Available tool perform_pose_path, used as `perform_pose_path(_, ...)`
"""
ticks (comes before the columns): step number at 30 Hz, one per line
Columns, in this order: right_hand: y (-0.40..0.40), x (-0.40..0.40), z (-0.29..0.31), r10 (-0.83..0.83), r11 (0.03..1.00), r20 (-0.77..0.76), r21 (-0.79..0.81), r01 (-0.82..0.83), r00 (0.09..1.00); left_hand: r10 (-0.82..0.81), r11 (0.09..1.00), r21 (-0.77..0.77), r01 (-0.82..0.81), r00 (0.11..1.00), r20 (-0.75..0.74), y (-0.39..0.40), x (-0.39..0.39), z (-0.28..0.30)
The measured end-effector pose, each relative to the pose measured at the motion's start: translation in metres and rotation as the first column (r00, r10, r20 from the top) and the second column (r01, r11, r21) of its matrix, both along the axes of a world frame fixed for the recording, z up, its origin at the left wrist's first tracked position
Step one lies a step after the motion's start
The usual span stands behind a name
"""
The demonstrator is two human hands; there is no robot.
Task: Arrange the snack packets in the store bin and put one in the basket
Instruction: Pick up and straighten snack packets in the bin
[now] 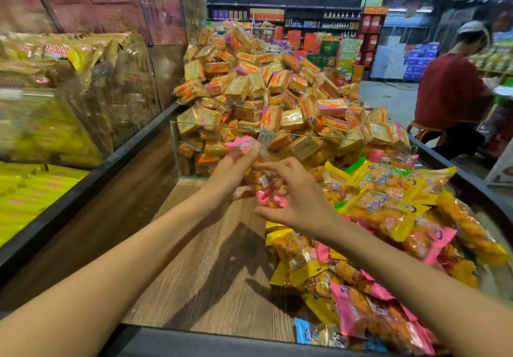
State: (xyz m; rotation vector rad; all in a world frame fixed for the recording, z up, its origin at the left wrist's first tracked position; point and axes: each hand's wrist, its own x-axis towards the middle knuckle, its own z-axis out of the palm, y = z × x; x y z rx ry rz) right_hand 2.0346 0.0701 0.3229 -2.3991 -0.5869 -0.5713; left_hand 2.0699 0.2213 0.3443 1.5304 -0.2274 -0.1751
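Packet (256, 174) between both hands

The packet (259, 174) you hold has pink ends and a clear middle showing orange snacks. To your right, the pile of packets (388, 217) mixes yellow, pink, green and one blue wrapper over a wood-grain brown bin floor (211, 259). Beyond the glass, the cracker packs (263, 92) are golden with orange and pink labels.

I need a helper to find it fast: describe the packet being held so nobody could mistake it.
Start at the wood-floored bin nearest the camera, its loose packets heaped on the right. Above its bare left part, the left hand and right hand hold one pink-ended packet. It alone is lifted off the heap.
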Motion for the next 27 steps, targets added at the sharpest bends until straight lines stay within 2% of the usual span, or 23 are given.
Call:
perform_pose_path(2, 0.001, 0.001, 0.001, 0.044, 0.999, 0.024, 0.015, -0.044, 0.999, 0.038, 0.999, -0.003, -0.038, 0.999, -0.019, 0.003, 0.001, -0.001)
perform_pose_path(4, -0.004, 0.001, 0.01, -0.038, 0.982, 0.103, 0.186, 0.019, 0.994, -0.02, 1.0, 0.001, 0.02, 0.998, -0.054, 0.006, 0.003, 0.0)
perform_pose_path(5, -0.009, 0.002, 0.015, -0.102, 0.952, 0.086, 0.299, 0.072, 0.991, -0.093, 0.996, 0.007, 0.094, 0.993, -0.069, 0.007, 0.003, 0.002)
perform_pose_path(7, -0.019, 0.007, 0.022, -0.121, 0.847, -0.11, 0.508, 0.16, 0.987, -0.262, 0.963, 0.037, 0.266, 0.961, -0.085, 0.007, -0.001, 0.005)
perform_pose_path(9, -0.026, 0.013, 0.021, -0.014, 0.767, -0.323, 0.604, 0.217, 0.946, -0.386, 0.918, 0.058, 0.393, 0.917, -0.106, 0.005, -0.008, 0.006)
perform_pose_path(11, -0.026, 0.015, 0.016, 0.035, 0.752, -0.37, 0.622, 0.219, 0.928, -0.441, 0.89, 0.064, 0.452, 0.887, -0.134, 0.002, -0.014, 0.007)
perform_pose_path(13, -0.025, 0.014, 0.013, 0.023, 0.744, -0.342, 0.634, 0.212, 0.939, -0.456, 0.883, 0.057, 0.466, 0.88, -0.134, 0.002, -0.013, 0.007)
perform_pose_path(16, -0.023, 0.012, 0.013, -0.005, 0.73, -0.305, 0.65, 0.211, 0.952, -0.411, 0.911, 0.006, 0.413, 0.908, -0.085, 0.005, -0.006, 0.006)
perform_pose_path(19, -0.02, 0.012, 0.012, -0.016, 0.715, -0.307, 0.662, 0.226, 0.951, -0.269, 0.959, 0.087, 0.269, 0.963, -0.018, 0.006, 0.0, 0.001)
perform_pose_path(22, -0.02, 0.013, 0.012, 0.053, 0.682, -0.35, 0.696, 0.222, 0.935, -0.183, 0.978, 0.108, 0.181, 0.983, 0.015, 0.006, 0.0, -0.002)
perform_pose_path(27, -0.021, 0.015, 0.011, 0.061, 0.661, -0.37, 0.711, 0.24, 0.927, -0.173, 0.982, 0.073, 0.173, 0.985, -0.003, 0.005, 0.0, 0.0)
